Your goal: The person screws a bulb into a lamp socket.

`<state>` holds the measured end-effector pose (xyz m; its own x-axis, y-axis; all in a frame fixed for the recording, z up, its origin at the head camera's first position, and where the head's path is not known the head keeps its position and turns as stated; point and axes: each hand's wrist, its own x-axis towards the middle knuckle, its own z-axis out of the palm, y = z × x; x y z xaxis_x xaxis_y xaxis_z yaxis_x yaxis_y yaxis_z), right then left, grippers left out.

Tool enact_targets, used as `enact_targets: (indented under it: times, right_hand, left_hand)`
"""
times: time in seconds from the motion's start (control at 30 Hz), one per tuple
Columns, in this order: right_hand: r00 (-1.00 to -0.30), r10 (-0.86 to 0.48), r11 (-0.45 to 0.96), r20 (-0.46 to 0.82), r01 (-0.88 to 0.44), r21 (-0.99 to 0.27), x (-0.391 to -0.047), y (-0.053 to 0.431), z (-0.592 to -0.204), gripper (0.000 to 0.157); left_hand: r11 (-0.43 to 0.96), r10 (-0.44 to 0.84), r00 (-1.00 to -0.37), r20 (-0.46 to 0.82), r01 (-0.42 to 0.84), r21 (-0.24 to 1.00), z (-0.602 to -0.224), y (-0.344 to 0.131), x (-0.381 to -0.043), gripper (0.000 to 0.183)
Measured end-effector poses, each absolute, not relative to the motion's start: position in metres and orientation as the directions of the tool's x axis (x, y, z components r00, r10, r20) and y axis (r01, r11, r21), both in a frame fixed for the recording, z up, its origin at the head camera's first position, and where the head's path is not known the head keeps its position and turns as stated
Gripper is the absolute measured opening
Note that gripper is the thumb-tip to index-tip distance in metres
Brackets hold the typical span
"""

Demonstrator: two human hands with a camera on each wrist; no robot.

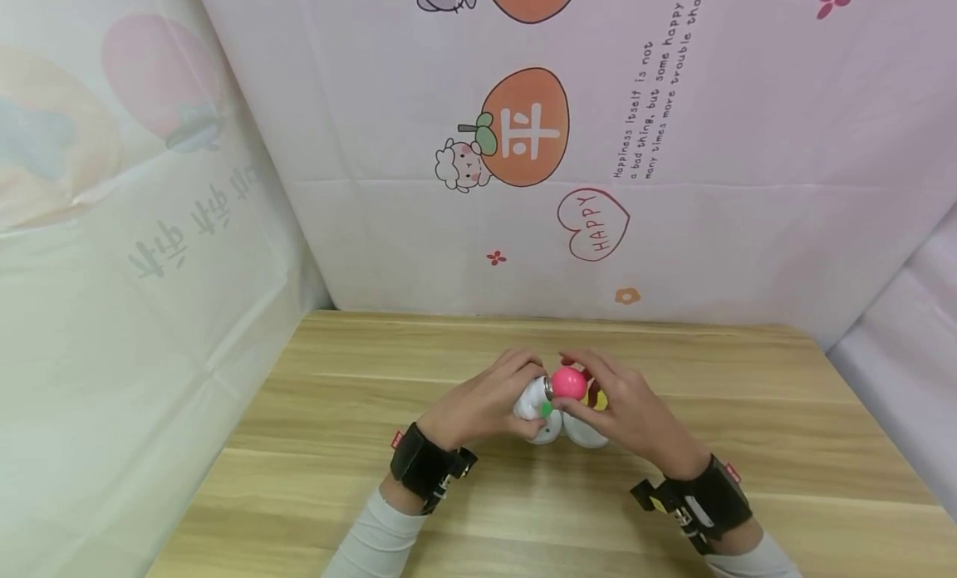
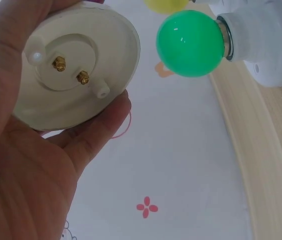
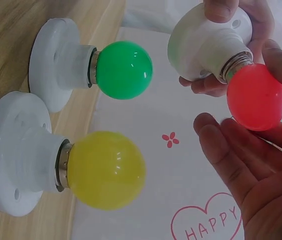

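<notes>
My left hand (image 1: 486,399) grips a white lamp holder (image 3: 193,42) by the rim of its round base, above the table. The left wrist view shows the underside of that base, with two brass screws. A pinkish-red light bulb (image 3: 257,97) sits at the holder's mouth, part of its metal screw thread still exposed. Around this bulb my right hand (image 1: 631,408) has its thumb and fingers, the thumb at the glass and some fingers spread loosely. Below the hands stand a green bulb (image 3: 124,70) and a yellow bulb (image 3: 107,170), each in its own white holder.
The green bulb's holder (image 3: 56,65) and the yellow bulb's holder (image 3: 16,155) stand side by side on the wood-grain table (image 1: 336,478), close under both hands. A printed white cloth (image 1: 404,246) hangs behind the table's back edge, with more cloth at both sides.
</notes>
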<state>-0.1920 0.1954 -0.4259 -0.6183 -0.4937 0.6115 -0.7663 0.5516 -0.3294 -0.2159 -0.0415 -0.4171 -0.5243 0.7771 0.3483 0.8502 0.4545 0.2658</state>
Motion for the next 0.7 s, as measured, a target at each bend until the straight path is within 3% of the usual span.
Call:
enact_targets:
  times: [0.3, 0.7]
  right_hand:
    - [-0.53, -0.516, 0.469, 0.673, -0.832, -0.296, -0.1915, 0.1912, -0.4213, 0.053]
    - [-0.515, -0.535, 0.445, 0.67, -0.845, -0.295, -0.1895, 0.1923, -0.4209, 0.057]
  left_hand:
    - [0.467, 0.771, -0.545, 0.328, 0.835, 0.291, -0.414, -0.0445, -0.2157, 0.051]
    - [0.463, 0.767, -0.542, 0.342, 0.838, 0.29, -0.4133, -0.0458, -0.2153, 0.051]
